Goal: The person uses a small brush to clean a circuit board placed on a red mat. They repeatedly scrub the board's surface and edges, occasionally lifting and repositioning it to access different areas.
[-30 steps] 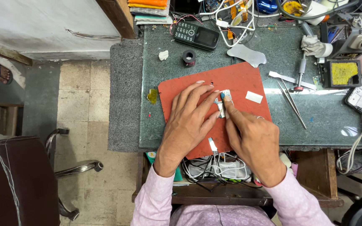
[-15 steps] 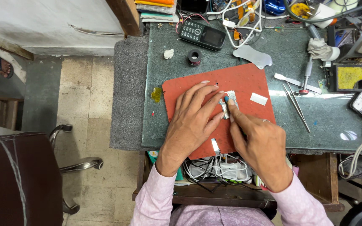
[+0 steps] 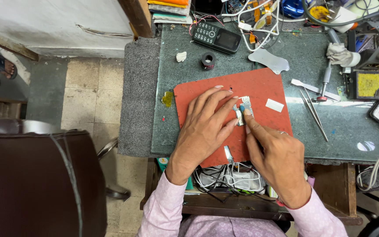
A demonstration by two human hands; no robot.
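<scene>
a dark green stone-topped workbench [image 3: 207, 127] with a grey felt-like strip along its left edge carries a red work mat [image 3: 207, 90] near the front. beyond the mat lie a black keypad phone [image 3: 217, 38], a small black ring-shaped spool [image 3: 208, 59], a white crumpled scrap [image 3: 181, 56] and a flat grey metal plate [image 3: 269, 60]. right of the mat lie tweezers [image 3: 314, 115], a white flat pry tool [image 3: 311, 88] and a yellow sponge in a black holder [image 3: 369, 84].
</scene>
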